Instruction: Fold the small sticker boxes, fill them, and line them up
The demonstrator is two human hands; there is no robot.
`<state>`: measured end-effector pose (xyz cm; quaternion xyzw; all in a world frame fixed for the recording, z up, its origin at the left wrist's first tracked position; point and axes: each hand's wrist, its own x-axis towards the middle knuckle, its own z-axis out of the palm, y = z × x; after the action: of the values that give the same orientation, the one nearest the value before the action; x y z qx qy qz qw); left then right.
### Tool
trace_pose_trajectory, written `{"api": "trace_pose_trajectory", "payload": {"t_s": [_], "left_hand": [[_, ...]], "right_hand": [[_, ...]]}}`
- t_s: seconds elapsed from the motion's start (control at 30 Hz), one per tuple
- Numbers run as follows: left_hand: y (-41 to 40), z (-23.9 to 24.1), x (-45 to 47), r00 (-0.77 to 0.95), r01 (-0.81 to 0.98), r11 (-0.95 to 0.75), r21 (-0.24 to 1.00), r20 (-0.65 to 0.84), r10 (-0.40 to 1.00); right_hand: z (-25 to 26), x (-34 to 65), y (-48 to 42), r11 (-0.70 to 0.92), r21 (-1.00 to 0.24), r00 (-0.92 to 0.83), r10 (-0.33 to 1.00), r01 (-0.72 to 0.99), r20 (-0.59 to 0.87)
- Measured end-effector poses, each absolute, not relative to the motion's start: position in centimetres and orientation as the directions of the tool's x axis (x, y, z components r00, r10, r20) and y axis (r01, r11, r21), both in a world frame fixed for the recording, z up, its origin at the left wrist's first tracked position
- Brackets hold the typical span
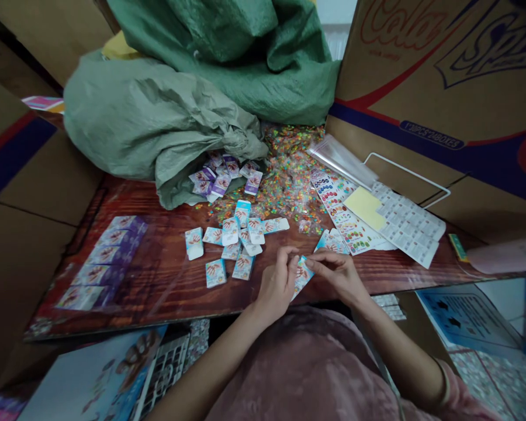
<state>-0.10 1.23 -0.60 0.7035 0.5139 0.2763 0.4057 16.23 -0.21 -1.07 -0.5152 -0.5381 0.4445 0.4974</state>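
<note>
I read both forearms reaching in from the bottom corners and converging in front of the torso, at the near edge of the worktop (166, 234). The left hand (280, 278) is set with its fingers curled inward and its thumb raised against the left side of a small blue-and-white box (301, 278). The right hand (337, 272) comes in from the opposite side, palm turned down, its thumb and index finger pinching the upper right edge of the same box. I note that the box sits tilted between the hands, top leaning right; I cannot tell whether its lower end contacts the worktop. The right hand's remaining fingers are bent beneath and behind the index finger, partly hidden from me. Just beyond this hand lie flat cartons (333, 241), next to a sticker sheet (339, 204). Left of the hands, I locate a loose pile of matching boxes (241, 234); farther left stands a row of purple boxes (109, 257).
</note>
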Motion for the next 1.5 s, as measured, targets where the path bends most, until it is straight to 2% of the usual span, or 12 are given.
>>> {"api": "trace_pose_trajectory", "payload": {"t_s": [0.2, 0.3, 0.43, 0.53, 0.6, 0.67, 0.77, 0.87, 1.0, 1.23, 1.4, 1.5], "left_hand": [[1.5, -0.8, -0.6, 0.272, 0.393, -0.144, 0.908, 0.035, 0.962], [2.6, -0.6, -1.5, 0.246, 0.421, -0.119, 0.899, 0.014, 0.969], [5.7, 0.6, -4.0, 0.000, 0.632, -0.081, 0.771, 0.105, 0.995], [7.6, 1.4, -5.7, -0.043, 0.855, -0.115, 0.506, 0.289, 0.956], [7.8, 1.5, -6.0, 0.001, 0.920, -0.162, 0.357, 0.411, 0.912], [7.1, 1.2, -5.3, 0.068, 0.915, -0.248, 0.318, 0.483, 0.873], [5.2, 0.1, -2.9, 0.192, 0.803, -0.411, 0.431, 0.465, 0.864], [3.6, -1.2, -0.2, 0.323, 0.655, -0.441, 0.614, 0.301, 0.897], [2.7, -2.7, 1.9, 0.388, 0.595, -0.281, 0.753, 0.037, 0.921], [1.8, -3.6, 3.1, 0.386, 0.796, -0.280, 0.537, -0.094, 0.918], [1.6, -3.6, 3.4, 0.412, 0.818, -0.318, 0.480, -0.102, 0.905], [1.4, -3.8, 3.2, 0.419, 0.813, -0.332, 0.479, -0.083, 0.904]], "right_hand": [[-0.8, 15.9, -0.7, 0.260, -0.943, -0.227, 0.951, 0.208, 0.212], [-1.2, 16.3, -0.1, 0.293, -0.884, -0.207, 0.951, 0.364, 0.229], [-2.6, 18.5, 1.4, 0.056, -0.474, 0.071, 0.967, 0.879, 0.245], [-3.7, 20.3, 2.1, -0.045, -0.158, 0.070, 0.985, 0.986, 0.158], [-4.1, 21.1, 2.3, 0.016, -0.084, -0.005, 0.992, 0.996, 0.126], [-4.3, 21.7, 2.5, 0.069, -0.081, -0.058, 0.989, 0.994, 0.136], [-4.3, 22.2, 2.8, 0.128, -0.123, -0.110, 0.984, 0.984, 0.141], [-4.0, 22.1, 2.7, 0.212, -0.195, -0.189, 0.973, 0.958, 0.132], [-3.8, 21.3, 1.3, 0.372, -0.399, -0.339, 0.928, 0.838, 0.153], [-4.9, 21.6, -0.2, 0.151, -0.684, 0.070, 0.956, 0.714, 0.284], [-5.4, 21.2, -0.4, 0.272, -0.552, -0.124, 0.949, 0.788, 0.291], [-5.5, 21.3, -0.2, 0.226, -0.482, -0.053, 0.937, 0.847, 0.346]]}}
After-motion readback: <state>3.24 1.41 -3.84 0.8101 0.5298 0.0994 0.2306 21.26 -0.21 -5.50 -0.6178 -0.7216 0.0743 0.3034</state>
